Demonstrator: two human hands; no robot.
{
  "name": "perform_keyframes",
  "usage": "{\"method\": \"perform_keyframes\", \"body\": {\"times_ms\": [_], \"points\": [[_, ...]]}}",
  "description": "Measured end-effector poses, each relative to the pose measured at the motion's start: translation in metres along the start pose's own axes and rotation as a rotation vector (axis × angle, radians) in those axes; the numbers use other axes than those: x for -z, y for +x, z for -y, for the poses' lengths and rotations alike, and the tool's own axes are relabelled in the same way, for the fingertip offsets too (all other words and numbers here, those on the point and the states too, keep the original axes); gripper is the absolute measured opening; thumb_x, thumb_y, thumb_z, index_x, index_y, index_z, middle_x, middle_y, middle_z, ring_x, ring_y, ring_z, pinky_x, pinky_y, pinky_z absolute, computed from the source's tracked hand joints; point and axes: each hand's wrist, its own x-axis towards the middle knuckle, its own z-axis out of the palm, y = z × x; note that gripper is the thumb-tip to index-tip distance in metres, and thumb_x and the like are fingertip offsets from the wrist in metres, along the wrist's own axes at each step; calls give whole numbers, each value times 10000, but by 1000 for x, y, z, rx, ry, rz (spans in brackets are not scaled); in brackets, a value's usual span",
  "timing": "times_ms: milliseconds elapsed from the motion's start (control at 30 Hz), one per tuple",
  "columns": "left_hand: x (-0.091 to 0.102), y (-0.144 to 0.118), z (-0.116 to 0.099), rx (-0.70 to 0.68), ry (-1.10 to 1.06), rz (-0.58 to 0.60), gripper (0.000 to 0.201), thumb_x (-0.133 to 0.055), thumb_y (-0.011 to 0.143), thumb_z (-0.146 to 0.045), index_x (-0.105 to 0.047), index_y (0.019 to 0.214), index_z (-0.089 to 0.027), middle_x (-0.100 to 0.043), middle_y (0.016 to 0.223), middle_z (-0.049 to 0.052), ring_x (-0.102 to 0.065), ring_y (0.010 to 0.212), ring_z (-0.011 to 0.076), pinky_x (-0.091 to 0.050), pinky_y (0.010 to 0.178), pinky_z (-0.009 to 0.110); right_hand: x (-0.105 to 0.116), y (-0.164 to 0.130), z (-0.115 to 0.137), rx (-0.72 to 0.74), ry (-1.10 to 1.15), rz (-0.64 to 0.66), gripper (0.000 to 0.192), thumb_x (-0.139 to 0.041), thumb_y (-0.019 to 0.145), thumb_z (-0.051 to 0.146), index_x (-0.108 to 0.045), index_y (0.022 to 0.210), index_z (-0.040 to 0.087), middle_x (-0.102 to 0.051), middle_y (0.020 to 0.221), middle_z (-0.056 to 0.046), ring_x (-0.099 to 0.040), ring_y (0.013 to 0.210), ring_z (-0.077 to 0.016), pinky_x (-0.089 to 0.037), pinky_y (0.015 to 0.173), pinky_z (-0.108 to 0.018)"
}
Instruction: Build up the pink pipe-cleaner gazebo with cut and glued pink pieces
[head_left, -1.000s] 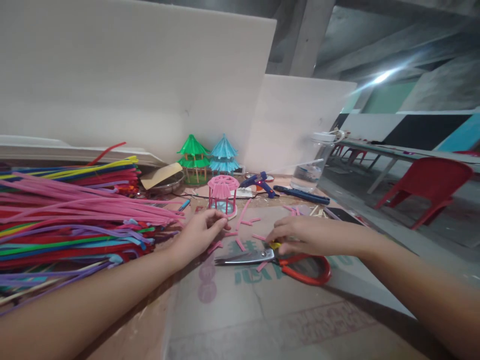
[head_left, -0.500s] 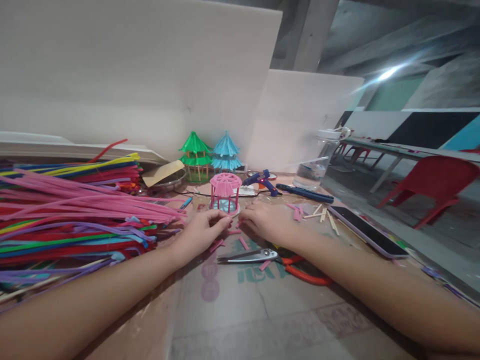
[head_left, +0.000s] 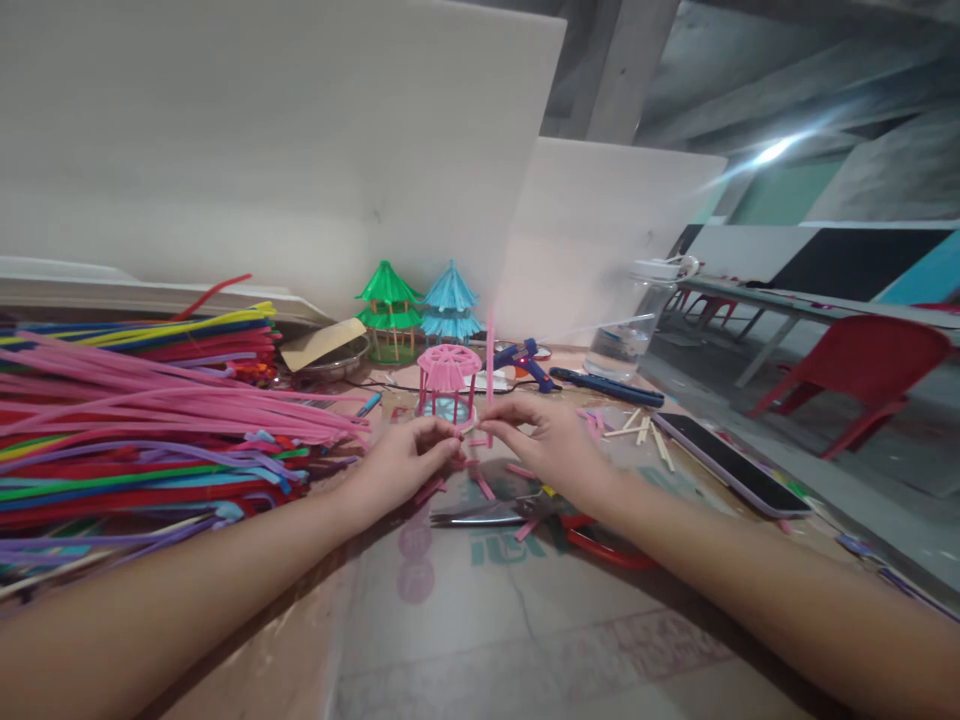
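My right hand (head_left: pixel 546 440) pinches a pink pipe cleaner strip (head_left: pixel 490 372) that stands upright above my fingers. My left hand (head_left: pixel 405 462) sits just left of it, fingertips closed on something small and pink that is hard to make out. Both hands hover in front of a small pink pavilion model (head_left: pixel 448 384). Scissors with red handles (head_left: pixel 525 518) lie on the table under my right wrist, among short pink cut pieces (head_left: pixel 484 487).
A big pile of coloured pipe cleaners (head_left: pixel 150 420) fills the left. Green (head_left: pixel 388 310) and blue (head_left: pixel 450 302) pavilion models stand at the back by white boards. A blue glue gun (head_left: pixel 525 362), a jar (head_left: pixel 630 325), a phone (head_left: pixel 731 462) and sticks lie right; red chair (head_left: pixel 862 375) beyond.
My right hand left the scissors, moved left toward the pink model, and lifted a pink strip upright. My left hand barely moved.
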Motion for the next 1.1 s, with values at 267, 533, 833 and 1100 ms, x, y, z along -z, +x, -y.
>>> {"method": "perform_keyframes", "body": {"times_ms": [267, 533, 833, 1100], "points": [[2, -1, -2, -40, 164, 31, 249, -521, 820, -339, -683, 848, -151, -675, 677, 19, -592, 582, 133, -439, 499, 204, -15, 4, -15, -309, 433, 50, 189, -629, 692, 326, -564, 789, 177, -676, 747, -23, -645, 719, -158, -493, 692, -287], [1, -2, -7, -11, 135, 11, 226, -536, 801, -333, -673, 806, -154, -656, 650, 3, -577, 557, 122, -433, 481, 194, -14, 3, -16, -348, 334, 119, 207, -633, 691, 364, -612, 724, 161, -643, 685, 0, -581, 635, -132, -469, 614, -254], [2, -2, -6, -19, 200, 39, 285, -527, 812, -365, -712, 811, -148, -679, 652, 24, -584, 566, 140, -428, 499, 213, -21, 3, -19, -345, 443, 158, 187, -646, 667, 320, -619, 766, 164, -659, 733, -6, -613, 684, -145, -494, 663, -273], [2, -3, -10, -43, 190, 49, 226, -580, 773, -329, -727, 801, -159, -709, 686, 27, -617, 595, 147, -454, 528, 215, -23, 0, -23, -250, 427, 199, 190, -644, 689, 330, -588, 781, 174, -625, 718, 6, -590, 652, -131, -473, 630, -257]]}}
